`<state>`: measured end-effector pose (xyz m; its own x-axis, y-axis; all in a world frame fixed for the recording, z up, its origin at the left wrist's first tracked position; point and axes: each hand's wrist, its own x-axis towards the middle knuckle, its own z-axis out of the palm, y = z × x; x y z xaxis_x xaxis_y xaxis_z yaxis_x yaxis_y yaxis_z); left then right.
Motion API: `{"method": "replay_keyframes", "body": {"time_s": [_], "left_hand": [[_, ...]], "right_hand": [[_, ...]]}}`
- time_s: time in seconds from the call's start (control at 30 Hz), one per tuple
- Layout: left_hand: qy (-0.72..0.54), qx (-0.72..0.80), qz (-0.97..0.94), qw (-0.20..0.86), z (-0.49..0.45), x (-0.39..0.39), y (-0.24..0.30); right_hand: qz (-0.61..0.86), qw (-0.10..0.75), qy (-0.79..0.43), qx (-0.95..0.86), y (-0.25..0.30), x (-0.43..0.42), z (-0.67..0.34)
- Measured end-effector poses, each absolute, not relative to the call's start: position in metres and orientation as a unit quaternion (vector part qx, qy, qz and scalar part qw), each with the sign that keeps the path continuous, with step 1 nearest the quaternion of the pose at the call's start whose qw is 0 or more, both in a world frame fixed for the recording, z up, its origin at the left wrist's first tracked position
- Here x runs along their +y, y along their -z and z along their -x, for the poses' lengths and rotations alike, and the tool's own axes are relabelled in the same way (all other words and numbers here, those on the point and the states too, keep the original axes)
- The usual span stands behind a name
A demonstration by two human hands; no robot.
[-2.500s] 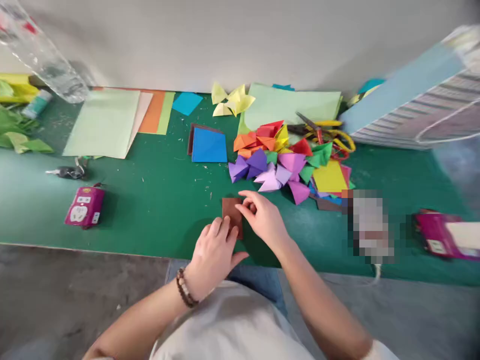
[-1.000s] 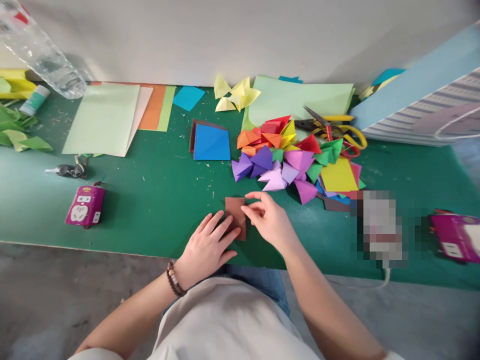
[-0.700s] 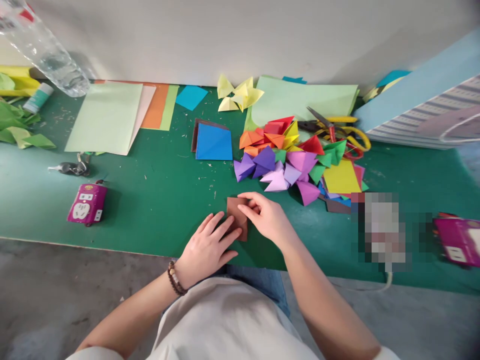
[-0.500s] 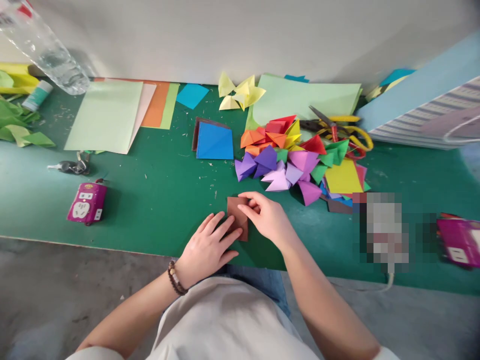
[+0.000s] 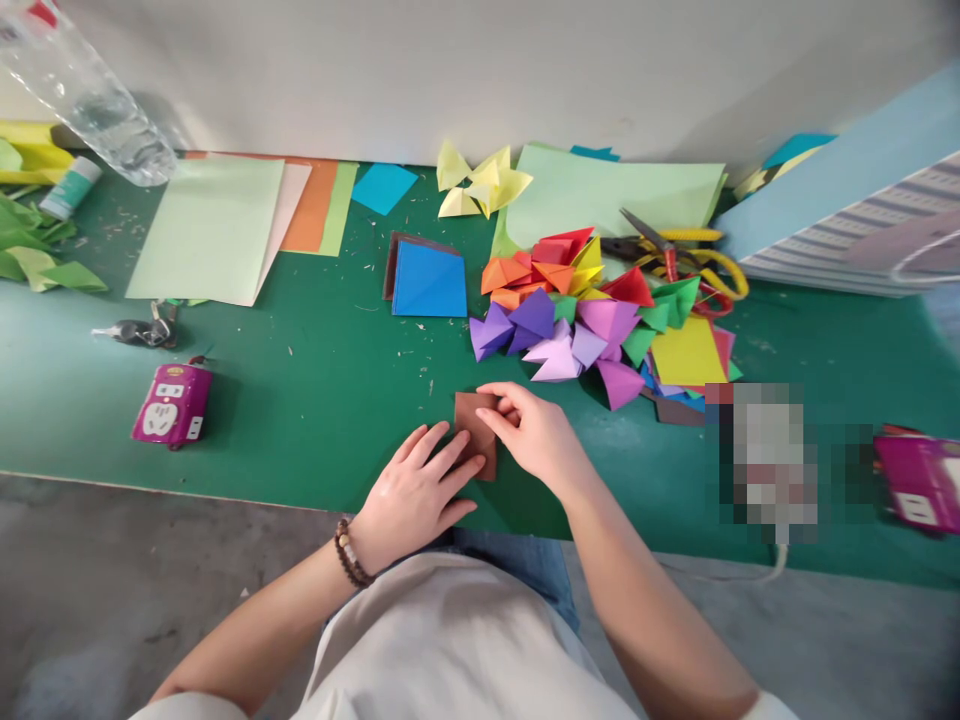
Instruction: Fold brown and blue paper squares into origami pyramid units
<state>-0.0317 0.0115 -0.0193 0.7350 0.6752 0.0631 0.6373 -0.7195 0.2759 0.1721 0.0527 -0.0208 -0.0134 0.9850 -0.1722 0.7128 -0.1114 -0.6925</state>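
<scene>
Head view of a small brown paper square (image 5: 471, 412), apparently folded, lying on a green worktop (image 5: 247, 440) between the left hand (image 5: 412, 482) and the right hand (image 5: 531, 435). The left hand is open, its fingers slightly spread, with the fingertips resting on the lower left part of the paper; a beaded bracelet (image 5: 349, 553) circles the wrist. The right hand is curled, its fingertips on the upper right edge; whether it actually pinches the paper cannot be told from this view. Handling (judgement): the paper should be very light and thin, firmer only along its creases, and easily shifted or dented, so it is best held at the folded edges by the fingertips while the other hand pins it flat. Beyond the right hand lies a heap of folded multicoloured paper pieces (image 5: 555, 335); beyond the left hand, a blue paper stack (image 5: 429, 285).
</scene>
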Motion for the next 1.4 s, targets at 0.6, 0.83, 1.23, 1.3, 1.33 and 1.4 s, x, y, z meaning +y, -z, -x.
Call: {"method": "replay_keyframes", "body": {"time_s": [0.6, 0.83, 1.23, 1.3, 1.33, 1.4], "left_hand": [[-0.081, 0.308, -0.937, 0.141, 0.03, 0.023, 0.016], [-0.067, 0.295, -0.943, 0.14, 0.029, 0.031, 0.008], [-0.049, 0.306, -0.94, 0.142, 0.027, 0.03, 0.005], [-0.049, 0.31, -0.938, 0.146, 0.027, 0.03, 0.005], [-0.05, 0.311, -0.938, 0.147, 0.026, 0.03, 0.005], [-0.049, 0.312, -0.937, 0.147, 0.027, 0.03, 0.005]], "right_hand": [[0.678, 0.197, -0.306, -0.638, 0.018, 0.052, -0.167], [0.683, 0.25, -0.241, -0.643, 0.009, 0.04, -0.172], [0.674, 0.324, -0.265, -0.609, 0.029, -0.002, -0.169], [0.677, 0.33, -0.257, -0.606, 0.03, 0.0, -0.168], [0.679, 0.332, -0.253, -0.604, 0.029, 0.001, -0.168], [0.682, 0.333, -0.248, -0.602, 0.029, 0.002, -0.167]]}}
